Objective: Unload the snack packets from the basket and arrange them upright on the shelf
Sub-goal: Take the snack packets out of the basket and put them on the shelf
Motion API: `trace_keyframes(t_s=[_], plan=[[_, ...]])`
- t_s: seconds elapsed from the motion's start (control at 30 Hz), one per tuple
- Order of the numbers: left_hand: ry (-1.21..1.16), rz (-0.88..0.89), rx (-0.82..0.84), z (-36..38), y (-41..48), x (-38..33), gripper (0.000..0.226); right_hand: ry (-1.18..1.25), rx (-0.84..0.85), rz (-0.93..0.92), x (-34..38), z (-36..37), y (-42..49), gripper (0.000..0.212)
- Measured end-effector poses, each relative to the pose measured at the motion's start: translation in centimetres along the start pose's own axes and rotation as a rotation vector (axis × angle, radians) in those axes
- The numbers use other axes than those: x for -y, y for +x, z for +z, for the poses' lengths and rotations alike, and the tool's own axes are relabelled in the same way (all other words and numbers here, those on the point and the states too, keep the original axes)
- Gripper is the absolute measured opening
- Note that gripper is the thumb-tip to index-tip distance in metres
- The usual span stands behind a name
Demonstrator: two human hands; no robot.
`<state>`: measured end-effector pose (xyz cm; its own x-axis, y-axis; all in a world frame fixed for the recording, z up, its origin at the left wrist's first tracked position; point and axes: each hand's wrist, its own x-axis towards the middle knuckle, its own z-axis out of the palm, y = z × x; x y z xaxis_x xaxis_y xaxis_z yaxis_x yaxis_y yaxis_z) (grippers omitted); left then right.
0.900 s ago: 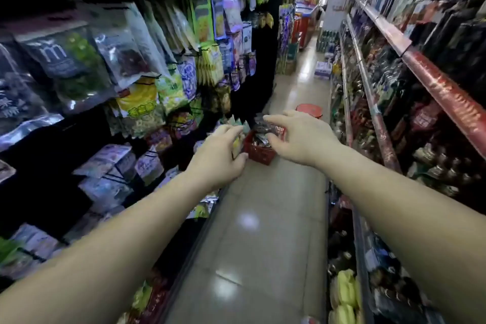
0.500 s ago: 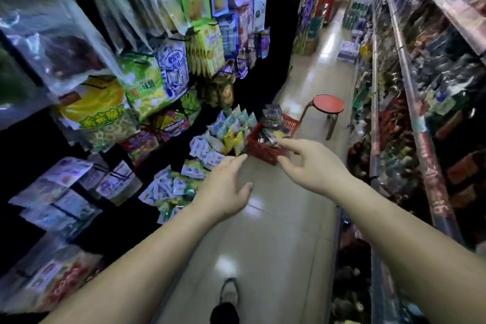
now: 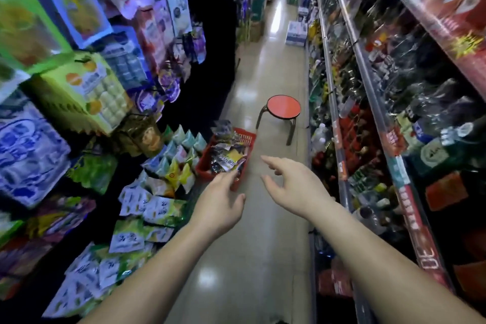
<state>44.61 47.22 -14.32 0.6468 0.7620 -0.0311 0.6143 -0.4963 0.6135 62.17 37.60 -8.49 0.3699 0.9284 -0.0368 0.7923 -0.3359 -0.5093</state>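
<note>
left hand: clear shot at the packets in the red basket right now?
Probably yes. The left hand is open, with its fingertips at the near rim of the red basket. The basket's top is uncovered and the snack packets are piled high. The right hand sits off to the side.

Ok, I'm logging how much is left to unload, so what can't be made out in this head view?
- Count in the red basket: the snack packets lie piled, so the lower ones are hidden.
- Basket's near corner: covered by the left hand; whether the hand touches it cannot be told.
- Print on the hanging bags: motion-blurred.
- Both arms: cut off by the bottom edge.
</note>
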Motion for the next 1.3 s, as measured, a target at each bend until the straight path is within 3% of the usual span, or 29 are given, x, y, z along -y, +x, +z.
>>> trace_keyframes(t_s=[0.3,0.8,1.1,1.3], plan=[[-0.009,-0.089,0.042,5.6,23.1,-2.2,0.058,-0.02,0.111,0.051,-12.9,-2.9,21.8,0.04],[-0.062,-0.306,0.064,5.7,60.2,3.0,0.064,-0.044,0.3,0.024,-21.3,-5.3,61.2,0.049],[-0.088,-0.399,0.068,5.6,76.6,3.5,0.065,-0.197,0.378,-0.137,-24.9,-7.6,81.2,0.043],[-0.165,-0.635,-0.07,8.1,84.3,5.8,0.065,-0.251,0.564,-0.331,-26.4,-4.1,93.3,0.038]])
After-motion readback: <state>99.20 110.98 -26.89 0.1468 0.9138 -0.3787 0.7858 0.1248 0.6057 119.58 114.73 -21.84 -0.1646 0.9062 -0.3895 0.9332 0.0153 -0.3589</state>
